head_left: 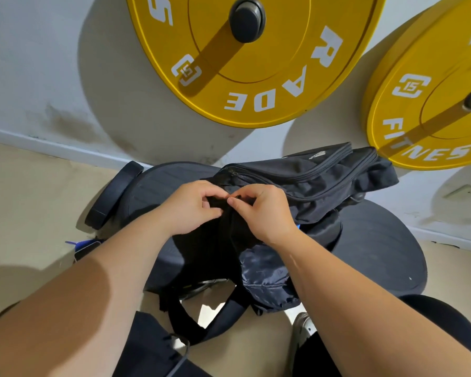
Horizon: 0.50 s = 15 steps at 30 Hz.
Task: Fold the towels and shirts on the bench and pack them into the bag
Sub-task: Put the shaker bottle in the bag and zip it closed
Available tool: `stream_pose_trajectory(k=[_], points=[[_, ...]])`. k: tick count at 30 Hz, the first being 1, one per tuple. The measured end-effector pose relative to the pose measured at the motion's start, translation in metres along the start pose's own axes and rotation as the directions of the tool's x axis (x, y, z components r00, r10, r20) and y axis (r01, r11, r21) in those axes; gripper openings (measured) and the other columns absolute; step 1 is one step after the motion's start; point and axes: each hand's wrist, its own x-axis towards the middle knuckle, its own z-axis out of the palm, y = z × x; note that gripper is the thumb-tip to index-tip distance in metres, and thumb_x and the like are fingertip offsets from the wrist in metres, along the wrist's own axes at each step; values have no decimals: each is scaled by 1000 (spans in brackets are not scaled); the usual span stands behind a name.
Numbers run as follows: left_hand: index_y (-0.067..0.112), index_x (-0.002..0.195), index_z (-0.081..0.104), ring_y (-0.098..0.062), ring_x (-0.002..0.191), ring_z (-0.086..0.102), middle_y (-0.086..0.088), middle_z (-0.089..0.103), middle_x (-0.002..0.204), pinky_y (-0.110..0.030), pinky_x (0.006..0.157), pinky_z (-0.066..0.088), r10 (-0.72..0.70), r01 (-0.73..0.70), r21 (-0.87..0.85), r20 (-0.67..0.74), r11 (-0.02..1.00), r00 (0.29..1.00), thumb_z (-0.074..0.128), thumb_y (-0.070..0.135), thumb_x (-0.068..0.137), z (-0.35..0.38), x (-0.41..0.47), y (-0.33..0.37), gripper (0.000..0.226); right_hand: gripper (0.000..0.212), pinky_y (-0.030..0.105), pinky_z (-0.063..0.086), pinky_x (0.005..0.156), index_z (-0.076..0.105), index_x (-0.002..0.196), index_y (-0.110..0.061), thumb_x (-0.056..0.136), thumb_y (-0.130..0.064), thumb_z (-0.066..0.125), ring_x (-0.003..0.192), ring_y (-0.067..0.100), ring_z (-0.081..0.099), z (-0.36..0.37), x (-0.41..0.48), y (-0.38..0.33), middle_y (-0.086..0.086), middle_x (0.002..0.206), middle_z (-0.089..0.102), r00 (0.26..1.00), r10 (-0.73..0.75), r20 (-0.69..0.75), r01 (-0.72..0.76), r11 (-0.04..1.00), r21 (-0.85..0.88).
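Together, the left hand (193,206) and right hand (261,210) each pinch dark fabric at the mouth of the black bag (324,172), which lies across the padded worktop (378,248) — part of it hangs over the near edge, so a hard tug could drag it off.

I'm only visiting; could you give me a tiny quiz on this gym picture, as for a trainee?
1. True or false: the left hand and the right hand both pinch the black bag.
2. Which number is printed on the yellow weight plates? A) 10 B) 15 C) 25
3. What does the bag lie on?
Key: 1 true; 2 B; 3 the black bench.
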Motion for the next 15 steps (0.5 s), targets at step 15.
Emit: stream_pose_trajectory(k=[15], points=[[28,73,74,-2,67,62,12,68,71,-19,63,47,74,-102,-161,-170,982,983,81,20,79,14,17,66,13,11,27,52,77,76,80,-15,81,-4,78,75,12,65,-77,-3,-8,9,83,75,979,194,65,-203,880,430]])
